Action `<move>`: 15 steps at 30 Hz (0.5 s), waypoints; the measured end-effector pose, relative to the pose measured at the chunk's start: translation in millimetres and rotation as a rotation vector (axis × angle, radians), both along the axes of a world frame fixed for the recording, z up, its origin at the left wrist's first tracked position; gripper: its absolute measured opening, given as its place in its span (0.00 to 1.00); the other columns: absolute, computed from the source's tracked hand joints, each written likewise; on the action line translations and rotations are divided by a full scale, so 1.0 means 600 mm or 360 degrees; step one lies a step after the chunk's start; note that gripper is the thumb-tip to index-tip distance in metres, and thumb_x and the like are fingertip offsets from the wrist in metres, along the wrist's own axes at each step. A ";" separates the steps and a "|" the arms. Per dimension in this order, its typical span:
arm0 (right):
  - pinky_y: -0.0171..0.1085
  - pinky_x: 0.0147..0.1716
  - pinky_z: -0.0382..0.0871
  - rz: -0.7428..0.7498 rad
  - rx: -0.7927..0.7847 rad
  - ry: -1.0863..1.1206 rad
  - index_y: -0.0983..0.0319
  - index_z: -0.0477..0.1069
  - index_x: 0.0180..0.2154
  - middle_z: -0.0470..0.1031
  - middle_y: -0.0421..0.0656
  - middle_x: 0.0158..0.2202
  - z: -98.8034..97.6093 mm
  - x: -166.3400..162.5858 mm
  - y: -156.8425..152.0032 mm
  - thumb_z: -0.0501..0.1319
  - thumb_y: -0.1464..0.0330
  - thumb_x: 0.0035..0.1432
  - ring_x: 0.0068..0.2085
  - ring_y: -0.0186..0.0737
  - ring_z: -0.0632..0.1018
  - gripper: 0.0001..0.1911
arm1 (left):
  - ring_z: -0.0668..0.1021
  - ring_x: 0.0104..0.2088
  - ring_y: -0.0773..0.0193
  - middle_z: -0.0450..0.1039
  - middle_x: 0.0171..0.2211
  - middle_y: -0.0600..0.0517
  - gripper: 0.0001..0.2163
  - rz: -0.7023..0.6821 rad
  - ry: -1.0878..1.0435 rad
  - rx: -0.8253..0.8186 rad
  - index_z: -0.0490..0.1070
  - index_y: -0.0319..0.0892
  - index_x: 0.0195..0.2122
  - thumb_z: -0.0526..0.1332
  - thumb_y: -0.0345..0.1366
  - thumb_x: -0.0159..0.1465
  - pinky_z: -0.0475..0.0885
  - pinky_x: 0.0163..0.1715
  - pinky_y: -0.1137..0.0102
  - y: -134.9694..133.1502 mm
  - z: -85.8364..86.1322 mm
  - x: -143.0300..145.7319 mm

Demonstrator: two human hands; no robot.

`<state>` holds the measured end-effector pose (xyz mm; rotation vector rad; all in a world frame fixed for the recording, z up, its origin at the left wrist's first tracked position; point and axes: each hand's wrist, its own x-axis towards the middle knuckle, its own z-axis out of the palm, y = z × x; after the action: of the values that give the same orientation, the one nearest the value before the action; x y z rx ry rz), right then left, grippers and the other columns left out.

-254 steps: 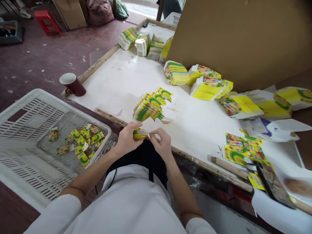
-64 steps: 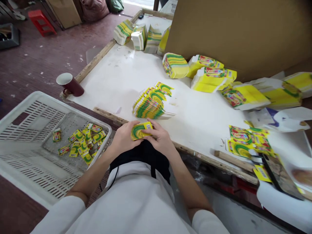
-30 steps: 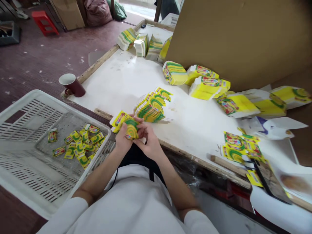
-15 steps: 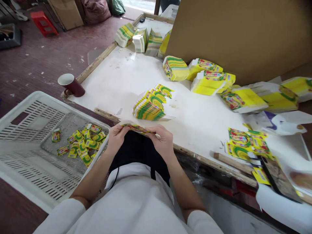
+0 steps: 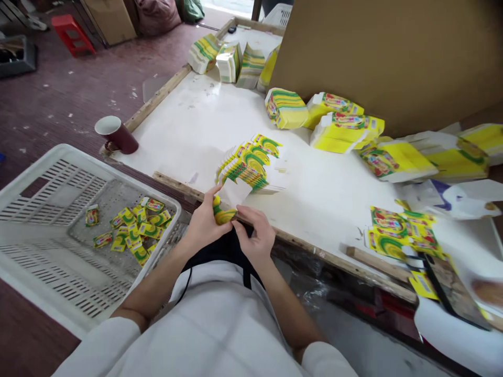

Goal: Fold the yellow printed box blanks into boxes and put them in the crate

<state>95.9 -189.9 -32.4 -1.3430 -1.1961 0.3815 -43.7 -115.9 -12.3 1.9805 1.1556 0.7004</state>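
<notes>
Both my hands hold one small yellow-and-green carton blank (image 5: 230,203) at the near edge of the white table (image 5: 196,131). My left hand (image 5: 204,225) grips its left end, fingers closed. My right hand (image 5: 255,235) pinches its lower right edge. The blank's white inner side faces up, partly folded. Just beyond it lies a fanned pile of flat carton blanks (image 5: 249,165). To my left stands a white plastic crate (image 5: 47,183) with several small folded cartons (image 5: 133,230) on its bottom.
A dark red mug (image 5: 116,135) stands at the table's left corner. Bundles of yellow cartons (image 5: 346,128) line a big brown cardboard sheet (image 5: 393,57). Loose blanks (image 5: 396,233) and a phone (image 5: 451,290) lie at right. A red stool (image 5: 73,34) is on the floor.
Half a second ago the blank was stretched flat between my hands. Now it is drawn together, white side up, held closer to the pile.
</notes>
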 end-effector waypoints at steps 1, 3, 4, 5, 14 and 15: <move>0.46 0.44 0.77 0.0016 -0.0042 0.0147 0.54 0.72 0.51 0.79 0.46 0.44 0.004 0.004 0.002 0.63 0.63 0.61 0.41 0.44 0.80 0.16 | 0.79 0.38 0.61 0.74 0.43 0.51 0.38 -0.0019 0.0013 0.0044 0.51 0.46 0.64 0.67 0.37 0.53 0.74 0.39 0.67 -0.001 -0.002 -0.003; 0.42 0.38 0.78 0.0082 -0.0190 0.0405 0.56 0.70 0.51 0.78 0.45 0.43 0.014 0.019 0.012 0.67 0.59 0.56 0.35 0.40 0.79 0.22 | 0.79 0.39 0.61 0.72 0.45 0.50 0.39 -0.0141 0.0013 0.0149 0.50 0.47 0.64 0.67 0.36 0.53 0.74 0.39 0.67 -0.003 -0.003 -0.009; 0.41 0.36 0.78 0.0151 -0.0302 0.0536 0.57 0.71 0.49 0.78 0.44 0.42 0.018 0.027 0.019 0.68 0.57 0.55 0.34 0.40 0.79 0.22 | 0.79 0.40 0.60 0.71 0.47 0.49 0.38 -0.0219 -0.0014 0.0210 0.50 0.47 0.64 0.67 0.36 0.53 0.74 0.40 0.67 -0.004 -0.004 -0.011; 0.41 0.35 0.78 0.0256 -0.0430 0.0679 0.58 0.72 0.46 0.79 0.44 0.40 0.020 0.034 0.026 0.68 0.55 0.54 0.34 0.41 0.79 0.22 | 0.79 0.42 0.60 0.70 0.49 0.48 0.37 -0.0295 -0.0064 0.0279 0.51 0.47 0.63 0.67 0.36 0.54 0.74 0.41 0.67 -0.006 -0.005 -0.012; 0.46 0.38 0.80 0.0937 -0.0569 0.1384 0.59 0.72 0.46 0.80 0.51 0.46 -0.027 -0.001 0.022 0.60 0.33 0.45 0.41 0.50 0.82 0.41 | 0.77 0.41 0.63 0.69 0.46 0.49 0.33 -0.0220 -0.0292 0.0361 0.52 0.46 0.60 0.67 0.36 0.57 0.74 0.41 0.69 -0.011 -0.012 -0.010; 0.46 0.41 0.79 0.0896 -0.0521 0.1341 0.58 0.72 0.48 0.79 0.52 0.49 -0.027 -0.002 0.020 0.62 0.34 0.44 0.44 0.51 0.82 0.41 | 0.77 0.39 0.63 0.69 0.45 0.49 0.33 -0.0200 -0.0276 0.0341 0.52 0.46 0.60 0.67 0.36 0.57 0.74 0.40 0.69 -0.010 -0.013 -0.009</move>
<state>94.5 -178.0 -48.7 -0.9062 -0.7716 1.4376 -48.9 -121.7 -20.1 2.1001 0.8760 0.9421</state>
